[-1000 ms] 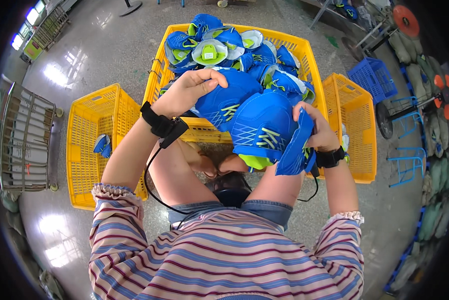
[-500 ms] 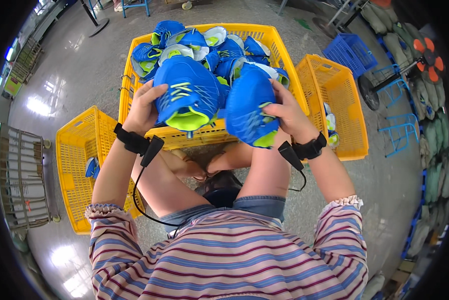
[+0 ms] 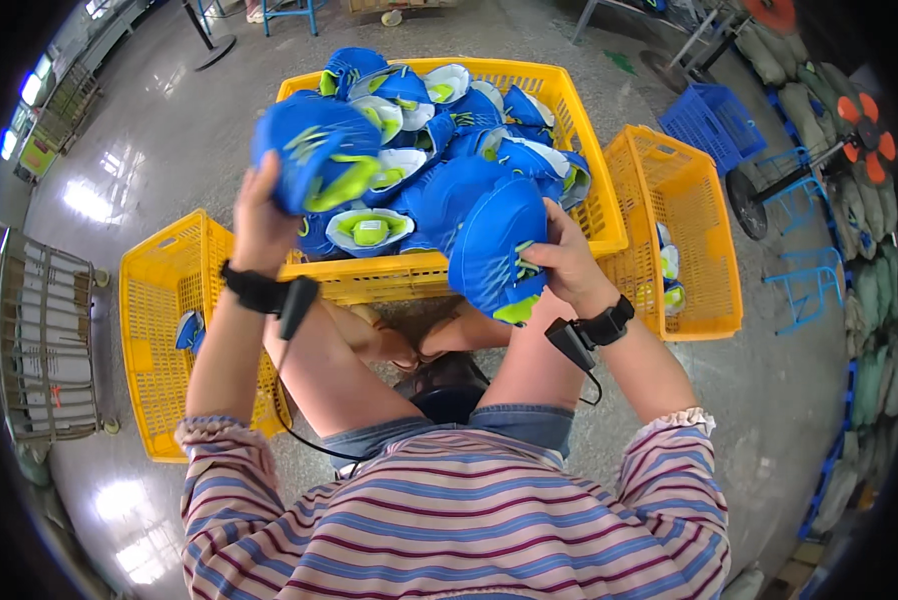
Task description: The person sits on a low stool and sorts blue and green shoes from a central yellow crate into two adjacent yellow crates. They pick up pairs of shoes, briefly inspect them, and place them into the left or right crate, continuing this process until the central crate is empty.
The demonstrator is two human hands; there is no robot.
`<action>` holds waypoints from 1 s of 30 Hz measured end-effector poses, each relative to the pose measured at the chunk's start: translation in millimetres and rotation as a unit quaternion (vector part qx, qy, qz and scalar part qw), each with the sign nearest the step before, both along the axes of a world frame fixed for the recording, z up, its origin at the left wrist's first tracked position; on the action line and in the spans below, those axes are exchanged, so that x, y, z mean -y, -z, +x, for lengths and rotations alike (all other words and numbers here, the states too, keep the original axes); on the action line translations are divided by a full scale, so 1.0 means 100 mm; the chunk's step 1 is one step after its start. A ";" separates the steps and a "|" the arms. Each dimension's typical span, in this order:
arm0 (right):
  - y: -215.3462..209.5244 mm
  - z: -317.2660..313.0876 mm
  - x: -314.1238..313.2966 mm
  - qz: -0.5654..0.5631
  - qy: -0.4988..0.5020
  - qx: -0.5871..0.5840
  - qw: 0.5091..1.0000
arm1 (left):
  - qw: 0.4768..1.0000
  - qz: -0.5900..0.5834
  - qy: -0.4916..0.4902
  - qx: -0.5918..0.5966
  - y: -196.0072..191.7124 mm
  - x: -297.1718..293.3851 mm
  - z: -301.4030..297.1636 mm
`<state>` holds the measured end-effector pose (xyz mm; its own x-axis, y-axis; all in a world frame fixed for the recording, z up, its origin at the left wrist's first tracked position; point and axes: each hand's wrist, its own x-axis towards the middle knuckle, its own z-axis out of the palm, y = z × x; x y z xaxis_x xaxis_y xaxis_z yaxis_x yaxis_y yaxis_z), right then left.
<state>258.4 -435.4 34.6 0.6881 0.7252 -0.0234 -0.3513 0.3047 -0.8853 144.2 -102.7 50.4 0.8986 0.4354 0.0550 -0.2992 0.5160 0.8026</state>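
Shoes fill the big yellow crate [image 3: 589,180]; each hand [image 3: 259,215] [image 3: 569,262] grips one blue shoe [image 3: 314,165] [image 3: 494,250].

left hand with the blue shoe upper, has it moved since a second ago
Yes: the left hand carried its blue shoe upper from over the big yellow crate's middle to its left edge.

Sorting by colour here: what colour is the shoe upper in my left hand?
Blue shoe upper with lime-green trim, head view.
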 end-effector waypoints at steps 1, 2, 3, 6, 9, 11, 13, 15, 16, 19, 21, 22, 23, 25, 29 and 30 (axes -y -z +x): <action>0.03 0.04 0.03 0.006 0.015 -0.012 1.000 | 1.000 0.004 -0.008 -0.002 0.01 -0.14 -0.10; 0.04 0.08 0.03 0.015 0.026 -0.023 0.999 | 1.000 -0.002 -0.029 -0.013 -0.03 -0.18 -0.19; 0.02 0.09 0.01 0.033 0.024 -0.043 0.998 | 1.000 0.010 -0.022 -0.016 0.03 -0.21 -0.25; 0.07 0.13 0.02 0.032 0.033 -0.069 0.997 | 1.000 0.016 -0.007 -0.019 0.10 -0.10 -0.36; 0.14 0.22 0.10 0.032 0.066 -0.041 0.996 | 0.996 0.064 -0.056 -0.036 0.08 -0.17 -0.51; 0.11 0.30 0.35 0.066 0.081 -0.071 0.992 | 0.984 0.122 -0.117 -0.055 0.06 -0.37 -0.67; 0.01 0.47 0.63 0.032 0.171 -0.004 0.985 | 0.904 0.295 -0.269 -0.151 0.09 -0.82 -1.00; 0.13 0.81 1.26 0.015 0.228 0.013 0.974 | 0.898 0.241 -0.320 -0.182 0.17 -1.47 -1.48; 0.31 0.95 1.77 0.058 0.205 -0.070 0.975 | 0.898 0.225 -0.342 -0.161 0.33 -1.82 -1.68; 0.13 0.82 2.03 0.000 0.281 -0.141 0.949 | 0.798 0.297 -0.451 -0.267 0.70 -2.59 -2.49; 0.23 0.87 2.17 -0.008 0.309 -0.147 0.940 | 0.566 0.524 -0.479 -0.419 0.88 -2.98 -2.99; 0.59 1.06 2.12 0.019 0.297 -0.180 0.938 | 0.366 0.661 -0.492 -0.432 0.62 -3.54 -3.72; 0.35 0.85 2.32 0.001 0.340 -0.147 0.929 | 0.341 0.574 -0.402 -0.627 1.07 -2.86 -2.77; 0.38 0.95 2.08 0.057 0.310 -0.166 0.935 | 0.321 0.643 -0.464 -0.518 1.07 -2.99 -2.76; 0.33 0.83 2.03 0.036 0.286 -0.079 0.954 | 0.466 0.763 -0.342 -0.288 0.70 -2.14 -1.45; 0.31 0.82 2.04 0.040 0.271 -0.052 0.960 | 0.480 0.773 -0.325 -0.258 0.51 -1.75 -1.09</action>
